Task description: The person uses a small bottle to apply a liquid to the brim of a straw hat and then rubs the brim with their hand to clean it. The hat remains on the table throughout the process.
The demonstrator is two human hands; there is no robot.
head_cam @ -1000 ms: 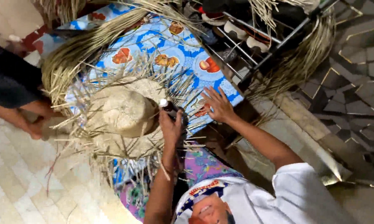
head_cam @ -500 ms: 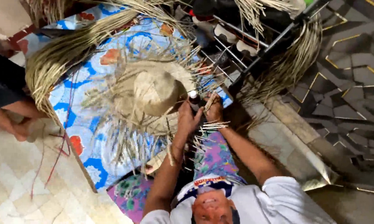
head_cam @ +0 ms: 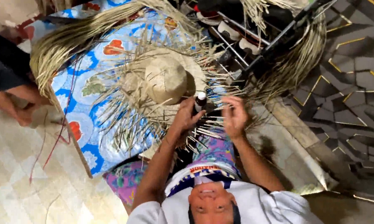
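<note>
Pale floor tiles (head_cam: 37, 191) carry a blue flowered mat (head_cam: 87, 132), and on it lies an unfinished straw hat (head_cam: 166, 81), its domed crown up and loose strands bristling all round the brim. At 5 o'clock from the crown, at the brim's edge, stands a small dark bottle (head_cam: 200, 101) with a white cap, upright; what it contains cannot be told. The left hand (head_cam: 187, 118) is wrapped around the bottle's lower part, fingers clenched on it. Just beside it, at 3 o'clock, the right hand (head_cam: 234, 116) is spread loosely with fingers curled, grasping nothing, its fingertips among the loose brim strands (head_cam: 212, 132).

Further out, at 1 o'clock from the hat, a dark metal shoe rack (head_cam: 253, 45) holds several shoes on its bars, with bundles of straw (head_cam: 295, 66) draped over it. At 10 o'clock a long sheaf of straw (head_cam: 70, 37) arcs over the mat. At 9 o'clock another person's bare forearm (head_cam: 8, 99) reaches down to the floor, well apart from the hat. Thin red threads (head_cam: 50, 145) trail over the tiles at 8 o'clock.
</note>
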